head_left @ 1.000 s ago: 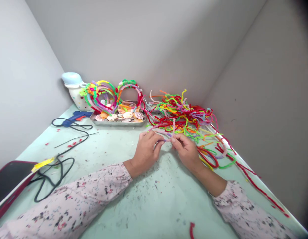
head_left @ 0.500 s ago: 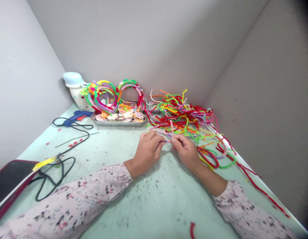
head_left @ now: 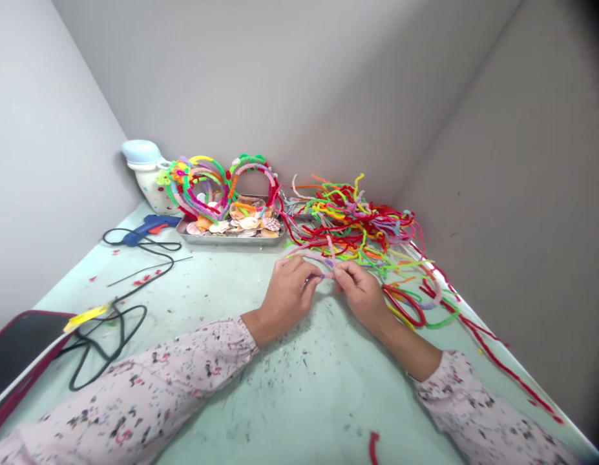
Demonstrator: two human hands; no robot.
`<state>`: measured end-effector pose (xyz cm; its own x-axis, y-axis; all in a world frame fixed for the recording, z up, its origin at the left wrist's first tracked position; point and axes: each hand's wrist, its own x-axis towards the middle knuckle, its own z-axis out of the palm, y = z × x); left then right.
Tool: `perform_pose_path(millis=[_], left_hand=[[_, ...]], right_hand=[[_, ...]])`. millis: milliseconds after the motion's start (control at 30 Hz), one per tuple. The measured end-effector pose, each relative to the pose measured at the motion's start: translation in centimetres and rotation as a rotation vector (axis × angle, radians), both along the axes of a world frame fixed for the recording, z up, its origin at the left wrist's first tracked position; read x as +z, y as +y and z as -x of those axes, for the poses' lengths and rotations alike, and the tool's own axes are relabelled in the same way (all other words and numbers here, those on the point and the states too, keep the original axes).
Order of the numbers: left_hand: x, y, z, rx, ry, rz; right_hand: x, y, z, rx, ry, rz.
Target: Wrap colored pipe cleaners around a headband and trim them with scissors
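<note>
Pink/lilac pipe cleaner [head_left: 323, 263] pinched betw. left hand [head_left: 288, 294] & right hand [head_left: 362, 292], both grips clamped on it, only partly bent; several finished hoops [head_left: 221, 181] already stood by tray [head_left: 231, 239]

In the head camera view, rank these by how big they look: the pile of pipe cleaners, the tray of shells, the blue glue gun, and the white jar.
1. pile of pipe cleaners
2. tray of shells
3. white jar and blue glue gun: they look about alike, so unranked.
</note>
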<state>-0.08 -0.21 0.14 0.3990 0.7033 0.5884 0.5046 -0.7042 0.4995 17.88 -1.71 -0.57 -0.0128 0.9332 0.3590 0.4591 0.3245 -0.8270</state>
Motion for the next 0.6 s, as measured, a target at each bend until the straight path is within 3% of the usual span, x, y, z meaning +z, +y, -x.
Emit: perform_pose_path(millis=[600], left_hand=[[-0.32,0.09,-0.10,-0.020,0.050,-0.012]], right_hand=[[-0.07,0.06,-0.07,0.005,-0.037,0.053]])
